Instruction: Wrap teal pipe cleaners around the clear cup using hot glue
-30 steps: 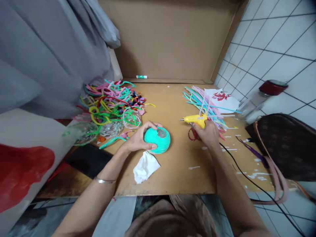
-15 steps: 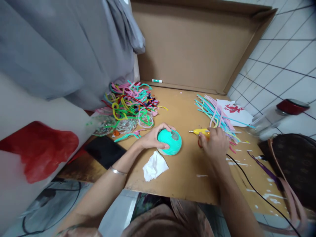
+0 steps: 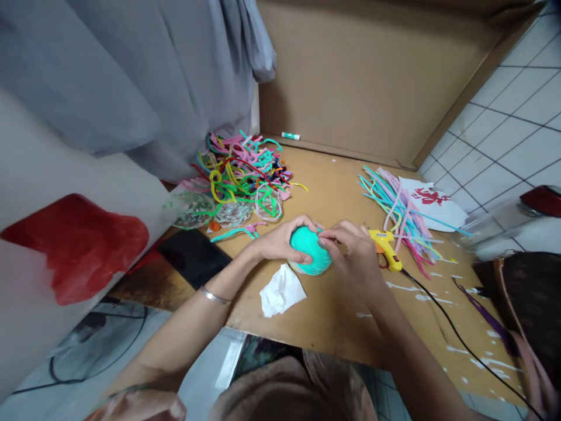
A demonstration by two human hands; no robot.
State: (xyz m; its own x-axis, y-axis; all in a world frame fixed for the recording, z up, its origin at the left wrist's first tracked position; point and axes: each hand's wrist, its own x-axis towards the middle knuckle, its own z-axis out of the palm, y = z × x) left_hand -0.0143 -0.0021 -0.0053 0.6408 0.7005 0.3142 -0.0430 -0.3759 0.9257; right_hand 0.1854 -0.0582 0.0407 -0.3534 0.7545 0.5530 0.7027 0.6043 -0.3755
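Note:
A round turquoise ball [image 3: 312, 255], its surface ridged in lines, rests on the table between my hands. Fingers and thumb of my left hand [image 3: 287, 240] wrap round its left side. My right hand [image 3: 355, 248] is at the ball's upper right with thumb and forefinger pinched together; what they pinch is too small to name. Just right of my right hand, a yellow glue gun [image 3: 388, 248] with a black cord lies on the table. White crumpled tissue [image 3: 283, 290] sits in front of the ball.
Tangled colourful pipe cleaners [image 3: 245, 169] fill the back left, near a black flat object [image 3: 193, 257]. Straight pipe cleaners [image 3: 403, 204] and a paper with a red figure [image 3: 432, 204] lie at right, near a clear bottle and brown bag [image 3: 521, 292]. Cardboard [image 3: 372, 76] stands behind.
My right hand has let go of the yellow glue gun, now lying on the table, and moved left to the ball. My left hand still holds the ball. The view has shifted slightly.

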